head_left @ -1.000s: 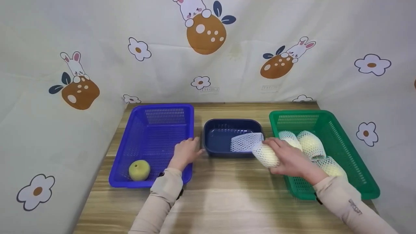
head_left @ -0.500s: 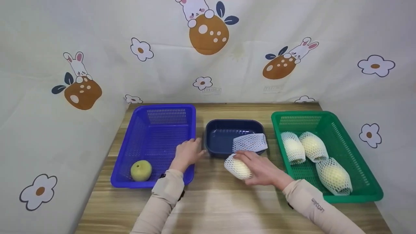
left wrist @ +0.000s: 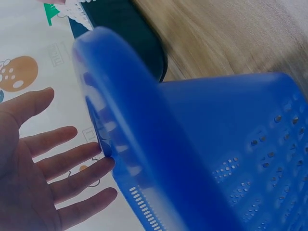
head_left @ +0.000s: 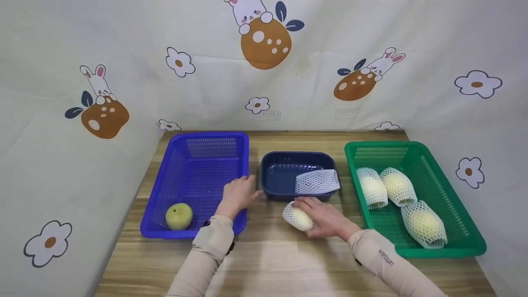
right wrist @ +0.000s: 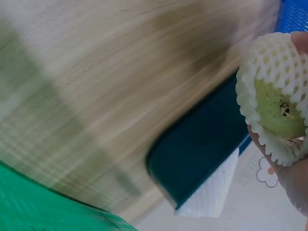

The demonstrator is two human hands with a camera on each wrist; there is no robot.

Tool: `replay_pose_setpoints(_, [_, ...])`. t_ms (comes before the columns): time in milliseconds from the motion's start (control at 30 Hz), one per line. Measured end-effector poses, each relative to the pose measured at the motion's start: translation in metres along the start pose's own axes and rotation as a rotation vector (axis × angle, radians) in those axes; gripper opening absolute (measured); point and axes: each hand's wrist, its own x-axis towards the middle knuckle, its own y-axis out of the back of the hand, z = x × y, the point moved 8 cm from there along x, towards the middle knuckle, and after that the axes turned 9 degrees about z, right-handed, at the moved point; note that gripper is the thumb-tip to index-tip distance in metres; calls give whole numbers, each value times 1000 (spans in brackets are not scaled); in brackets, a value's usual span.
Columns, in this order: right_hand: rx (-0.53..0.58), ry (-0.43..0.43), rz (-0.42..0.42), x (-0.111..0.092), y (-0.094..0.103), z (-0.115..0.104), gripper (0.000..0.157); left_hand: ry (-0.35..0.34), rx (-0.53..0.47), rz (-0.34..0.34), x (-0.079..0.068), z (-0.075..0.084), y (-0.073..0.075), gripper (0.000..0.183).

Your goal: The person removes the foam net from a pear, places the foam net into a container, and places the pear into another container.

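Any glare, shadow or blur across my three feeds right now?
Head: mostly clear, with a pale sheen on the wooden table; left wrist: the near rim of the blue basket looks soft; right wrist: soft-edged shadows fall on the table, whose grain looks smeared, while the netted fruit shows clearer detail at its exposed end.

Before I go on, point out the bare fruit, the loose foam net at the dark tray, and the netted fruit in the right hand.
Bare fruit [head_left: 179, 217], head view, middle of its skin.
Loose foam net [head_left: 317, 182], head view, middle of its mesh.
Netted fruit [head_left: 296, 218], head view, its net-covered side.
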Motion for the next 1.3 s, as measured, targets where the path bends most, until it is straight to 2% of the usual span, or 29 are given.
replay_pose_setpoints(200, [-63, 23, 20, 1, -6, 5, 77, 2, 9, -23, 0, 0, -2, 49])
replay_pose_setpoints(600, [-66, 8, -22, 1, -18, 13, 80, 11, 9, -29, 1, 0, -2, 50])
replay_pose_setpoints(933, [-43, 0, -55, -4, -25, 13, 81, -1, 13, -1, 0, 1, -2, 48])
replay_pose_setpoints(1033, [-50, -9, -67, -4, -26, 12, 81, 7, 26, -15, -1, 1, -3, 50])
replay_pose_setpoints(1167, [-56, -8, -70, -3, -26, 11, 81, 11, 29, -9, -2, 6, -2, 50])
replay_pose_setpoints(1300, [-37, -9, -83, -4, -26, 11, 84, -36, -32, 46, -4, 20, 2, 48])
